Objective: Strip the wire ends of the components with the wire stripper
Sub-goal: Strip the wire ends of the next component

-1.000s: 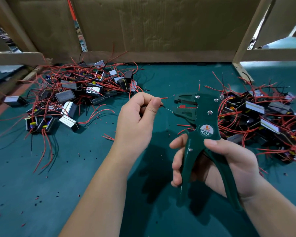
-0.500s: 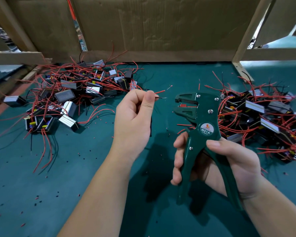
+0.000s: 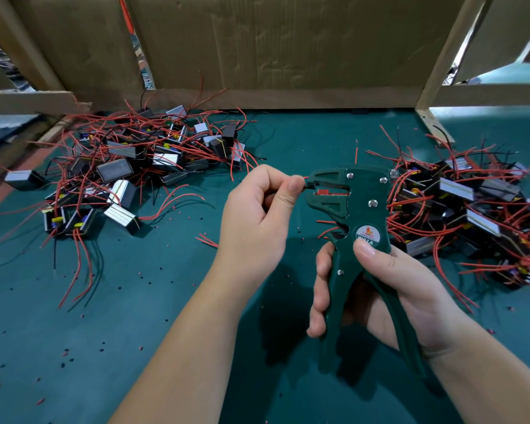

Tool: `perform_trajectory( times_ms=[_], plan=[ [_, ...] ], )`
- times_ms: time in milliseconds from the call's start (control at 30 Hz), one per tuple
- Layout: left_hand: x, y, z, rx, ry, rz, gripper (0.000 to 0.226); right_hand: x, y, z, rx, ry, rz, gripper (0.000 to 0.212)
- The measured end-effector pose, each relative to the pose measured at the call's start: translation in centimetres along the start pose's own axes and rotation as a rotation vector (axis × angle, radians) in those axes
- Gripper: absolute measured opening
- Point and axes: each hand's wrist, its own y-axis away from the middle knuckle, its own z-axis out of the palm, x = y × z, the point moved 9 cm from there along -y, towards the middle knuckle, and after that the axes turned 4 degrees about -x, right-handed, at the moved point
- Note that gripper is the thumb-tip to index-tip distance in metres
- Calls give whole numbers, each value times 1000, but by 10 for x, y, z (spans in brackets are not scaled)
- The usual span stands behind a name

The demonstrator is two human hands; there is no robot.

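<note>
Head view, left hand [image 3: 257,218] fisted, pinching wire [image 3: 305,187]

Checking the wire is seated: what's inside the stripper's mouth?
A wire end pinched by the left hand pokes into the wire stripper, beside a red insert. Its tip inside is hidden by the head.

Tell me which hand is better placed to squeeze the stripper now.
Right. The right hand grips the handles of the wire stripper, while the left hand pinches the wire at its mouth.
</note>
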Motion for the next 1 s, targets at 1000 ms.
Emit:
perform_trajectory(
  times_ms=[1000],
  plan=[
    [-1, 0, 1, -44, -21, 2, 24, 2, 1, 1, -14, -12, 28, 53]
  ],
)
